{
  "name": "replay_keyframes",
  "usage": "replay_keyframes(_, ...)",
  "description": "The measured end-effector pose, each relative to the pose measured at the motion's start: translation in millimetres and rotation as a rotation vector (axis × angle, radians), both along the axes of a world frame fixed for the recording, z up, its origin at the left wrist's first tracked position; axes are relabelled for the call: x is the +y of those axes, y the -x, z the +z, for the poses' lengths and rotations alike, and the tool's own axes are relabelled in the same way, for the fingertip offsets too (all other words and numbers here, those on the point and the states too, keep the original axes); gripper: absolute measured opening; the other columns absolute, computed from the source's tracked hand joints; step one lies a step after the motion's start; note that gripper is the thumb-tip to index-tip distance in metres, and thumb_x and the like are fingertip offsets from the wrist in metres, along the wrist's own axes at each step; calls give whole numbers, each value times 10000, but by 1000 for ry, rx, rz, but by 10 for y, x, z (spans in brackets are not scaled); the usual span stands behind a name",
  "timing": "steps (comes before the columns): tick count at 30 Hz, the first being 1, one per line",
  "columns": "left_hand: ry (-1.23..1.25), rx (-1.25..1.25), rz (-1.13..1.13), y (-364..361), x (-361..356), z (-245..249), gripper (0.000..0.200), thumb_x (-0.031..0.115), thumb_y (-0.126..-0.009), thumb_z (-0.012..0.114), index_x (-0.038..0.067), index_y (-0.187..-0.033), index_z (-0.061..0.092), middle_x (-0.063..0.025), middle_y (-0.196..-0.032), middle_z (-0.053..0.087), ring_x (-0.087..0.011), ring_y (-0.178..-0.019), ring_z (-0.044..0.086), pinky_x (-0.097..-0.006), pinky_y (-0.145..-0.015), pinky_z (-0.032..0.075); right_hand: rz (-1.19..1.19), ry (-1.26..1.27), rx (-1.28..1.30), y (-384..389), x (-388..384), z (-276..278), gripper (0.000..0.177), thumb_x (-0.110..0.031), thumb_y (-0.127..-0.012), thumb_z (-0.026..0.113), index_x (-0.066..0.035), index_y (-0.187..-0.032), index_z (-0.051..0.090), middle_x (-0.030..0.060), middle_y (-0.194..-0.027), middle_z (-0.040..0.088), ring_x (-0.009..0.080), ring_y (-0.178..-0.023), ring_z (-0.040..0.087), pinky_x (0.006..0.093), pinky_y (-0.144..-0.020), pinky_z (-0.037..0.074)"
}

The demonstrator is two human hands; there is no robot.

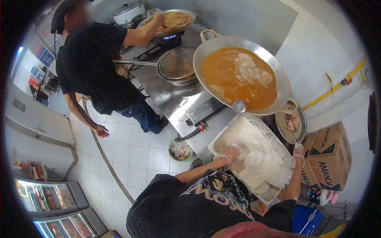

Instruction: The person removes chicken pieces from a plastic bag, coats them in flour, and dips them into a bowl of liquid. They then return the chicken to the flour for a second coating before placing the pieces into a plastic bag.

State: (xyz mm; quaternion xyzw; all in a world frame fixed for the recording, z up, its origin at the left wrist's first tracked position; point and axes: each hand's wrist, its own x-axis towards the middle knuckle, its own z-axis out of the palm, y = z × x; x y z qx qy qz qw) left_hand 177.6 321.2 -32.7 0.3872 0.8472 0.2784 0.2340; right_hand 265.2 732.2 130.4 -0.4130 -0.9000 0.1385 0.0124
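A deep metal tray [213, 147] of white flour [254, 144] sits in front of me. My left hand [230, 155], in a clear plastic glove, reaches into the flour at the tray's left side; its fingers are partly hidden there. On the right, my gloved right hand [299, 150] is beside the tray's edge, at the near rim of a metal bowl [303, 126] with pieces of raw chicken [293, 121]. Its fingers look closed around something thin, too small to make out.
Ahead stands a large pan of hot-looking oil [238, 79] with pale foam and a dial thermometer [239, 106]. A strainer [177, 63] lies left of it. A co-worker [95, 59] works at another pan [174, 22] over a flame. Cardboard boxes [331, 158] stand right.
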Motion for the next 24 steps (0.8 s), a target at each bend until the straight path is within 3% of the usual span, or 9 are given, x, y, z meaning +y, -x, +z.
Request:
replay_keyframes(3, 31, -60, 20, -6, -29, 125, 353, 394, -831, 577, 68, -965, 594, -204, -925, 616, -357, -913, 600, -470, -785, 477, 9, 40, 14, 6, 52, -12, 382, -317, -934, 455, 4, -1098, 582, 216, -1060, 616, 389, -1043, 556, 440, -831, 442)
replay_keyframes(5, -1, -48, 42, -33, -181, 717, 349, 402, -822, 592, 76, -947, 599, -199, -925, 617, -349, -907, 608, -467, -768, 481, 49, -41, 53, -19, 133, -129, 357, -303, -928, 469, -2, -1076, 587, 215, -1029, 623, 397, -1008, 567, 448, -807, 445)
replay_keyframes(7, -9, -32, 60, -45, -195, 835, 369, 423, -814, 597, 77, -943, 600, -198, -919, 616, -348, -889, 610, -462, -771, 481, 72, -168, 119, -34, 148, -283, 335, -294, -922, 478, -8, -1051, 594, 213, -1011, 627, 404, -982, 573, 457, -791, 448)
replay_keyframes(13, 21, -98, 32, -48, -146, 695, 449, 475, -840, 540, 54, -983, 605, -212, -945, 614, -355, -899, 601, -459, -799, 478, -32, -36, 166, -35, 108, -264, 292, -264, -901, 492, -2, -984, 593, 239, -994, 609, 422, -982, 562, 456, -801, 443)
replay_keyframes(16, -10, -129, 69, 53, -135, 569, 453, 462, -856, 521, 42, -1006, 604, -207, -940, 622, -352, -896, 598, -465, -805, 474, 30, -141, 146, 1, -77, -7, 265, -236, -892, 494, -10, -983, 595, 247, -990, 601, 427, -975, 560, 449, -806, 443)
replay_keyframes(19, -45, -80, 66, -30, -130, 335, 312, 354, -820, 604, 72, -950, 642, -193, -944, 632, -331, -880, 612, -445, -796, 477, 271, -170, 132, -56, 60, -72, 355, -171, -850, 525, -76, -1189, 563, 232, -1082, 598, 410, -1029, 544, 436, -847, 445)
replay_keyframes(20, -59, -36, 44, -22, -133, 359, 270, 316, -805, 636, 80, -934, 654, -189, -948, 635, -326, -878, 617, -436, -794, 479, 88, 29, 212, -30, -160, 216, 346, -161, -821, 558, -69, -1154, 571, 218, -1053, 611, 417, -994, 556, 447, -830, 451)
replay_keyframes(22, -69, 4, 7, -48, -179, 600, 287, 303, -778, 673, 64, -937, 652, -180, -932, 645, -329, -877, 623, -426, -788, 487, 65, -130, 79, -7, -5, 31, 185, -158, -825, 548, -43, -966, 579, 220, -991, 613, 420, -960, 563, 470, -795, 451)
replay_keyframes(24, -29, -11, -6, -52, -147, 683, 315, 308, -756, 699, 54, -934, 647, -171, -911, 657, -334, -864, 629, -418, -779, 493, -10, -186, -16, -54, 143, -122, 258, -272, -854, 521, -32, -943, 555, 219, -1002, 607, 414, -984, 556, 472, -794, 448)
